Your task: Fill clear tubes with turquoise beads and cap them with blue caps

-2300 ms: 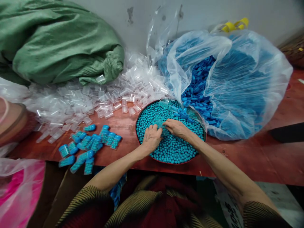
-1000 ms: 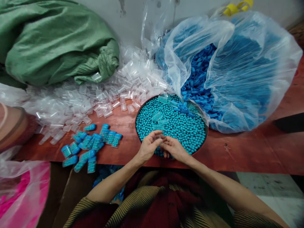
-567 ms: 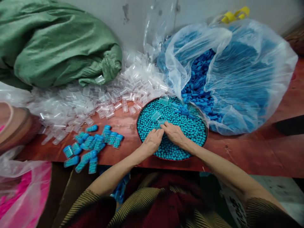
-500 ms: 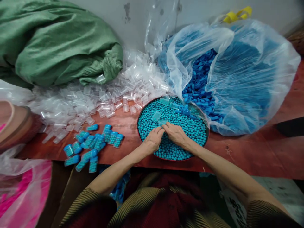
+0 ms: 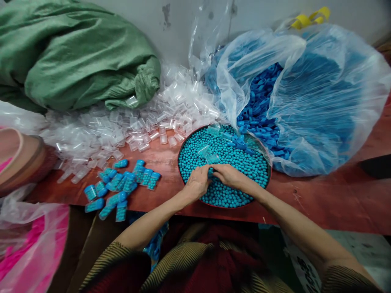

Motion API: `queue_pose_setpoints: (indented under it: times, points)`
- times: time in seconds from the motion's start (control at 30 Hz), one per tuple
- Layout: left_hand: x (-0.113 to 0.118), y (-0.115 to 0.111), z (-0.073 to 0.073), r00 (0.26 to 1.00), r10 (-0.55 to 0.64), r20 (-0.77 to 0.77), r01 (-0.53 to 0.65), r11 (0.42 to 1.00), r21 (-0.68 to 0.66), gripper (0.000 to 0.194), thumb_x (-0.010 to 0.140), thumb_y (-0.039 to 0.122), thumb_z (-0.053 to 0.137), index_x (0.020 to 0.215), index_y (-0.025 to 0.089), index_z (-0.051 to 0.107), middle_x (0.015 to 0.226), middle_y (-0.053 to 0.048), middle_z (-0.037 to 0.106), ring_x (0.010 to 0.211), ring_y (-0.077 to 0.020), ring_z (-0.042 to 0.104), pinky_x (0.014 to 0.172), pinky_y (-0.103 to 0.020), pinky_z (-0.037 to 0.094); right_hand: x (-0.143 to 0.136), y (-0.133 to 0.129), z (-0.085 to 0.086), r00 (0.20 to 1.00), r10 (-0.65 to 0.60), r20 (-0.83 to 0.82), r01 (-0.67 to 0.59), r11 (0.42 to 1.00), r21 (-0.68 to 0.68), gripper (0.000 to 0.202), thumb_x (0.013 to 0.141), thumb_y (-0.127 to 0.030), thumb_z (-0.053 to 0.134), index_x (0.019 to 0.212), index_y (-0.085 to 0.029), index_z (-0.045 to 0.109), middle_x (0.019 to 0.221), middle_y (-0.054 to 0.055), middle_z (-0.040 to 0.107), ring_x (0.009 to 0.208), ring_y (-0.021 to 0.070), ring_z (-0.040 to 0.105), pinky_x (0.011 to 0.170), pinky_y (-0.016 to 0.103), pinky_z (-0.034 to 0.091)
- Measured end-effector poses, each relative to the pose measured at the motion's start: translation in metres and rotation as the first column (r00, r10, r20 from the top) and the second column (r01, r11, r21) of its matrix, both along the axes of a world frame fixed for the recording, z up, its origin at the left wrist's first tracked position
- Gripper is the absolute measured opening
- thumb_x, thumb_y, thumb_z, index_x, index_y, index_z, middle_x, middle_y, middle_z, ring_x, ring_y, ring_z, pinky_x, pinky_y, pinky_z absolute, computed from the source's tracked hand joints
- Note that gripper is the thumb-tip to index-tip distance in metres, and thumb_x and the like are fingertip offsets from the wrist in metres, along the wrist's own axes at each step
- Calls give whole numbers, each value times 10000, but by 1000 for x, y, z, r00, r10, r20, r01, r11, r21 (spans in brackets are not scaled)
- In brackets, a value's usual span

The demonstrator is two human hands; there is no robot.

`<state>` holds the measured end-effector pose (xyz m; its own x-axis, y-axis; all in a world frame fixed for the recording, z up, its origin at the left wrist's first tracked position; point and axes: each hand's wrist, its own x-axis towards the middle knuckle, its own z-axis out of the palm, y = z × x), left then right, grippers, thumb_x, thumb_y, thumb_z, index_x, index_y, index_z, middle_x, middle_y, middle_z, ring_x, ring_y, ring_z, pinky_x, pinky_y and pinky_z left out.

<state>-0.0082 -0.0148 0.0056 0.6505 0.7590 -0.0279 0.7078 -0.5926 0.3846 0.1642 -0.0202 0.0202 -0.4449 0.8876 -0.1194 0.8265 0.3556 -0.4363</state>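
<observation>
My left hand [image 5: 198, 181] and my right hand [image 5: 228, 176] meet over a round tray [image 5: 270, 173] full of turquoise beads [image 5: 192, 152]. Between their fingertips shows a small blue-green container [image 5: 210, 172], mostly hidden by the closed fingers. The left fingers wrap round it, while the right thumb and fingertips pinch at its upper end. Just beyond the hands, clear empty containers [image 5: 211, 158] lie on the beads. Several blue caps [image 5: 240, 141] rest near the tray's back edge.
Bead-filled, blue-capped containers [image 5: 125, 181] lie left on the red table [image 5: 320, 195]. Behind is a heap of clear containers [image 5: 134, 124] beside a green sack [image 5: 85, 53]. A clear bag [image 5: 324, 101] of blue caps stands right. A pinkish tub [image 5: 30, 158] sits far left.
The fingertips have parted a little, and a blue-green piece now shows between them. The hands have drawn slightly nearer to me. The whole view has shifted slightly.
</observation>
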Motion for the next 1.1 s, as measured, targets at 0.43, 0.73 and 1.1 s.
queue_pose_setpoints:
  times: [0.43, 0.73, 1.1]
  points:
    - [-6, 5, 0, 994, 84, 76, -86, 996, 21, 268, 784, 237, 612, 991, 162, 461, 1212, -142, 483, 1188, -285, 465, 940, -475, 439, -16, 28, 3, 955, -139, 261, 92, 979, 184, 231, 892, -135, 352, 1012, -139, 549, 1006, 145, 595, 789, 208, 604, 617, 279, 420]
    - [4, 14, -7, 970, 54, 236, -6, 980, -201, 462, 721, 202, 654, 1115, 150, 418, 1136, -130, 549, 1117, -276, 534, 934, -456, 449, -1, 6, -11, 848, -349, -399, 220, 917, -333, 162, 868, -189, 394, 967, -166, 520, 933, 45, 640, 731, 134, 615, 592, 236, 479]
    - [13, 1, -2, 1000, 19, 22, -17, 994, -104, 516, 727, 210, 631, 1190, 121, 423, 1157, -151, 532, 1109, -306, 491, 918, -469, 442, -12, 46, 23, 969, -245, -36, 247, 968, 53, 264, 911, -325, 463, 1100, -185, 584, 1061, 73, 672, 983, 199, 615, 796, 279, 449]
